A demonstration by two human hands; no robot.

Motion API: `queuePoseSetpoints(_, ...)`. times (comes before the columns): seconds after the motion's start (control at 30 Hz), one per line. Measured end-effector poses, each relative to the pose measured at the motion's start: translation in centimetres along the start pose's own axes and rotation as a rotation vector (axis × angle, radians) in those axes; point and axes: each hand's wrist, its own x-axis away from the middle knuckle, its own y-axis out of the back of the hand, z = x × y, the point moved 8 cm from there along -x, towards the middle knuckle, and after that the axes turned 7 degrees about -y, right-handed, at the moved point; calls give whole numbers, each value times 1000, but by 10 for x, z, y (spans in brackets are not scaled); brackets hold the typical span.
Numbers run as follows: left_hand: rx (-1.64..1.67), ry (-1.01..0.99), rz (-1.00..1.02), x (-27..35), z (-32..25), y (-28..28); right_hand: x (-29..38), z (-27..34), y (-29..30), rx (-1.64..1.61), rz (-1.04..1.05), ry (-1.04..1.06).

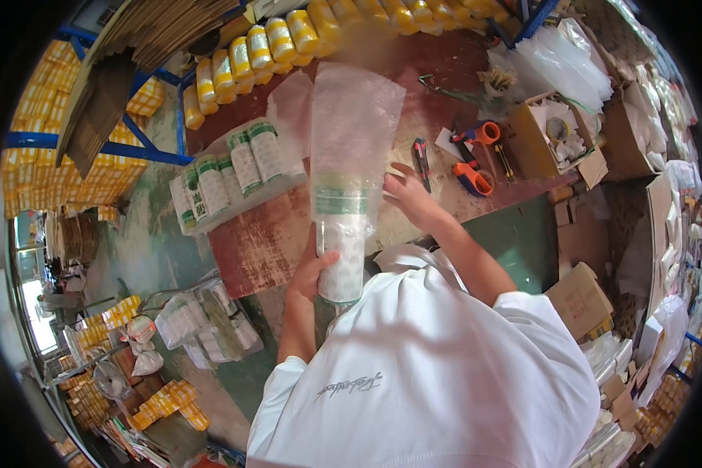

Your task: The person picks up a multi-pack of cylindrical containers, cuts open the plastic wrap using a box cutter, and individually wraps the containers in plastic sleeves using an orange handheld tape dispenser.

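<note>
In the head view, my left hand grips the near end of a white-and-green cylindrical package from its left side, with the thumb on top. A clear bubble-wrap bag encloses its far part and extends, unfilled, over the worktable. My right hand is at the bag's right edge, fingers curled about a thin pale strip or edge; whether it also grips the bag cannot be told. Left of the bag, similar white-and-green rolls lie bundled in clear plastic.
Right of my hands lie a red utility knife, orange-handled tape dispensers and a yellow cutter. An open carton stands at the table's right edge. Yellow-wrapped rolls line the far edge, near blue rack posts.
</note>
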Motion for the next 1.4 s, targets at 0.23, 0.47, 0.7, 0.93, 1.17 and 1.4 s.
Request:
queuePoseSetpoints(0.23,52,27,-140,-14,22,-7,-11,-17,-67,-336,560,-233)
queuePoseSetpoints(0.47,223,201,-271,-8,84,32,0,-62,-61,-216,626,-518)
queuePoseSetpoints(0.7,292,305,-270,30,137,59,-27,-139,-61,-509,492,-779)
queuePoseSetpoints(0.93,525,167,-376,-8,140,102,36,-153,-55,-54,492,-1013)
queuePoseSetpoints(1.17,789,21,-311,-49,179,104,17,-128,-37,836,348,-513)
queuePoseSetpoints(1.4,739,125,-455,-48,151,81,4,-64,-72,1363,322,-47)
